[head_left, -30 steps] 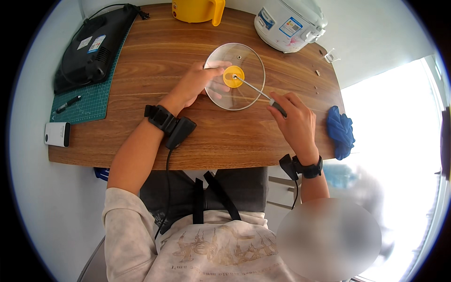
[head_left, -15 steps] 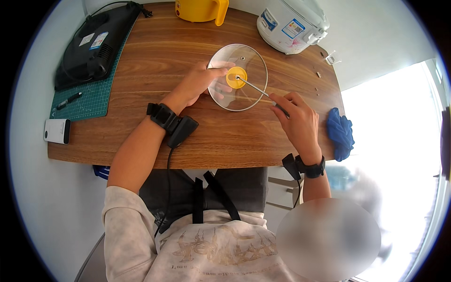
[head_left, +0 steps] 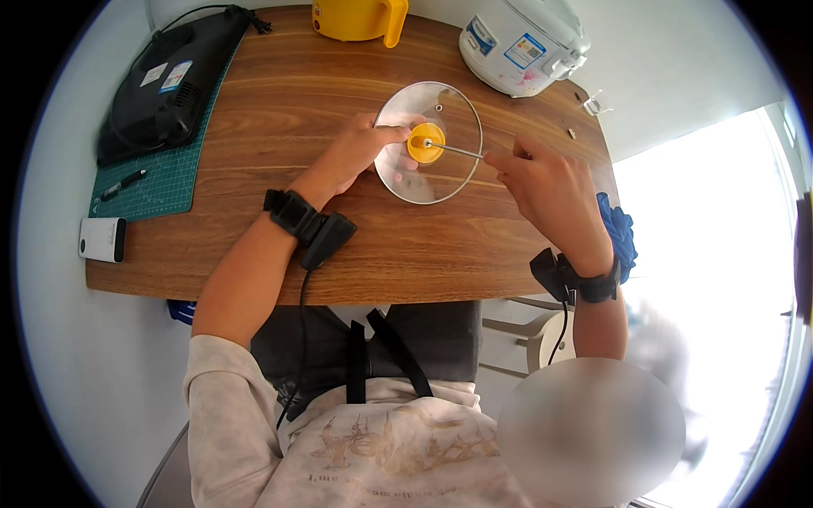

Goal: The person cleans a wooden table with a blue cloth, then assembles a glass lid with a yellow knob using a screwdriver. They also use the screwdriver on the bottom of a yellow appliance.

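Note:
A round glass pot lid (head_left: 449, 178) with a metal rim is held tilted above the wooden table. My left hand (head_left: 364, 152) grips it by its left side, the thumb reaching the yellow knob (head_left: 426, 143) at the centre and the other fingers showing through the glass behind. In my right hand (head_left: 546, 190) is a screwdriver (head_left: 457, 151), its handle hidden by my fingers. The thin metal shaft runs leftward, and its tip meets the middle of the yellow knob.
On the table (head_left: 339, 254), a black appliance (head_left: 152, 93) and a pen (head_left: 124, 184) lie on a green cutting mat (head_left: 161, 199) by a white power bank (head_left: 102, 240). A yellow pot (head_left: 347, 19) and white rice cooker (head_left: 517, 51) stand behind. Blue cloth (head_left: 622, 229) lies at the right edge.
My right hand has shifted to the right and turned, bringing the screwdriver shaft nearer to level. The lid has tilted slightly, while my left hand keeps its hold.

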Demonstrator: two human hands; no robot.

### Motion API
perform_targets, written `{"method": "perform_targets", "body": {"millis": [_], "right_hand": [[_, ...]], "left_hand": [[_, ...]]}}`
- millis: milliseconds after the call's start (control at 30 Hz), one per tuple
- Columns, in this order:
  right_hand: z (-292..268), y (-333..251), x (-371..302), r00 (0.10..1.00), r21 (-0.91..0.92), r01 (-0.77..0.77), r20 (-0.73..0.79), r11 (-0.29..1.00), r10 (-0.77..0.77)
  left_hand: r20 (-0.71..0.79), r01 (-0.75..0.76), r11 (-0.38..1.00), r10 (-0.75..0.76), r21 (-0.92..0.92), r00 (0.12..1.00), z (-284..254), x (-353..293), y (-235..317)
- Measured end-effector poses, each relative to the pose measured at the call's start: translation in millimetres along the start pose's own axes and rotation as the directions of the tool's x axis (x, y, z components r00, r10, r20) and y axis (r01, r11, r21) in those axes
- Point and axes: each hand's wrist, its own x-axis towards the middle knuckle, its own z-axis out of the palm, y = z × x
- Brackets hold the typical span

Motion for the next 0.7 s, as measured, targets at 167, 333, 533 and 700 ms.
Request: {"method": "perform_targets", "body": {"millis": [167,333,533,700], "right_hand": [[-3,-10,-7,0.996,-0.011,-0.090,-0.008,0.996,0.090],[8,-26,-21,0.958,0.176,-0.254,-0.086,0.951,0.272],[34,-43,-29,0.867,0.431,-0.400,-0.108,0.809,0.487],[60,-61,-26,0.791,0.637,-0.401,-0.123,0.659,0.599]], "left_hand": [[-0.017,-0.080,0.996,0.080,0.028,0.997,1,6,-6],[-0.057,-0.210,0.962,0.223,0.175,0.973,5,3,-1],[-0.067,-0.249,0.911,0.286,0.328,0.956,15,-9,16],[-0.123,-0.292,0.889,0.353,0.352,0.927,24,-11,19]]}}
